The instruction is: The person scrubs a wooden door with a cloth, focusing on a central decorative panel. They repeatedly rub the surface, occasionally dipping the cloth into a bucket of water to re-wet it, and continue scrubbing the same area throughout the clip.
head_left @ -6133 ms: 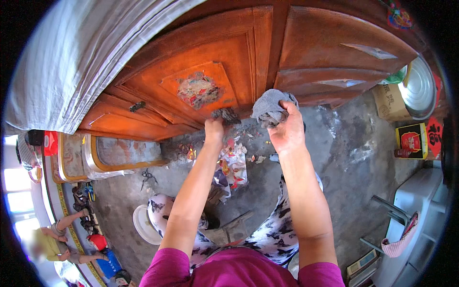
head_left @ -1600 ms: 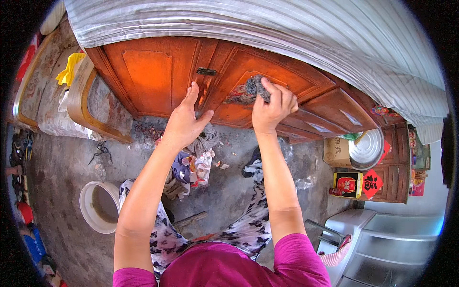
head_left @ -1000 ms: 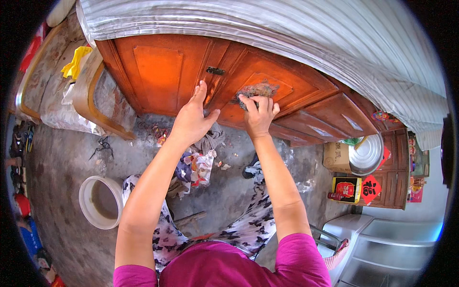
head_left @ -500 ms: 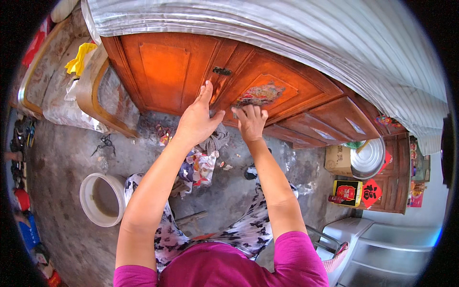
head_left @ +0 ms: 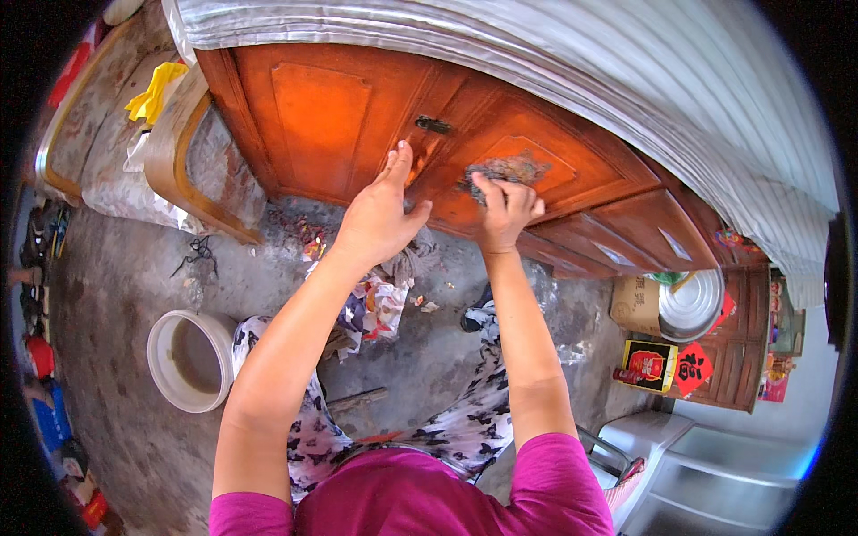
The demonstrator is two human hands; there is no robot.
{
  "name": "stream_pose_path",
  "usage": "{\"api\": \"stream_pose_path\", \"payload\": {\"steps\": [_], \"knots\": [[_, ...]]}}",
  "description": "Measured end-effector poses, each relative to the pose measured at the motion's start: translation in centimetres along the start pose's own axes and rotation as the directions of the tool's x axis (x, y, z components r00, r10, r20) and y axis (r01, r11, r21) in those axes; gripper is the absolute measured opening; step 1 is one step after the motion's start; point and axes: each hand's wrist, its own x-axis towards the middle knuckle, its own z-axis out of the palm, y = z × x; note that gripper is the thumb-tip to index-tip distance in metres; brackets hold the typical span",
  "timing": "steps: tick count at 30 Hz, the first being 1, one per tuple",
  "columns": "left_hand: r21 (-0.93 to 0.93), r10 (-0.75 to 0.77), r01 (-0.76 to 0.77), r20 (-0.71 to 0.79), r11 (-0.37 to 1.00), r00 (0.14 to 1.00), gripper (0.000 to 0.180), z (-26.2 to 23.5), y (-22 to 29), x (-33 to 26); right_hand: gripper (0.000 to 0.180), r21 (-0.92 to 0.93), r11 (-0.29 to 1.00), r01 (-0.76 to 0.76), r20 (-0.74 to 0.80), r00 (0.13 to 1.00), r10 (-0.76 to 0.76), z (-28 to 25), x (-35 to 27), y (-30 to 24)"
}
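Note:
My left hand point(head_left: 382, 210) rests against the orange-brown wooden cabinet point(head_left: 320, 112), near the seam between its two doors, fingers stretched out. Just above its fingertips is a dark metal latch point(head_left: 433, 124). On the right door, my right hand point(head_left: 506, 214) is at the lower left of a ragged, mottled patch point(head_left: 523, 167), which looks like the remains of a picture. The fingers of that hand are curled and pressed together at the patch. Whether they grip something small and greyish there cannot be made out.
A white bucket point(head_left: 190, 361) of murky water stands on the floor at left. Crumpled paper and cloth point(head_left: 380, 308) lie below the cabinet. A patterned armchair point(head_left: 134, 192) is at far left, a cardboard box point(head_left: 635, 304) at right. A pale striped cloth point(head_left: 572, 62) drapes the cabinet top.
My right hand has moved up and right over the patch, its fingers still curled. The left hand stays against the door. The whole view has shifted slightly.

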Motion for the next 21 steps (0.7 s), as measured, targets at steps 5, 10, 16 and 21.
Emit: {"api": "stream_pose_path", "payload": {"steps": [5, 10, 16, 21], "knots": [[0.018, 0.031, -0.031, -0.033, 0.999, 0.999, 0.089, -0.5, -1.6, -0.1, 0.033, -0.021, 0.999, 0.038, 0.087, 0.996, -0.036, -2.4, 3.9, 0.1], [0.022, 0.009, -0.009, -0.012, 1.000, 1.000, 0.089, -0.1, -1.1, 0.1, 0.040, -0.022, 1.000, -0.019, -0.134, 0.991, 0.016, -2.7, 6.9, 1.7], [0.003, 0.047, -0.047, -0.066, 0.999, 0.997, 0.087, 0.6, -1.0, 0.2, 0.035, 0.029, 0.996, 0.079, 0.265, 0.961, -0.084, -1.0, -1.6, 1.2], [0.027, -0.034, 0.034, -0.025, 0.999, 0.999, 0.088, -0.5, -1.2, -0.5, 0.032, -0.048, 0.995, -0.089, -0.032, 0.996, 0.088, -3.5, 5.1, -1.0]]}}
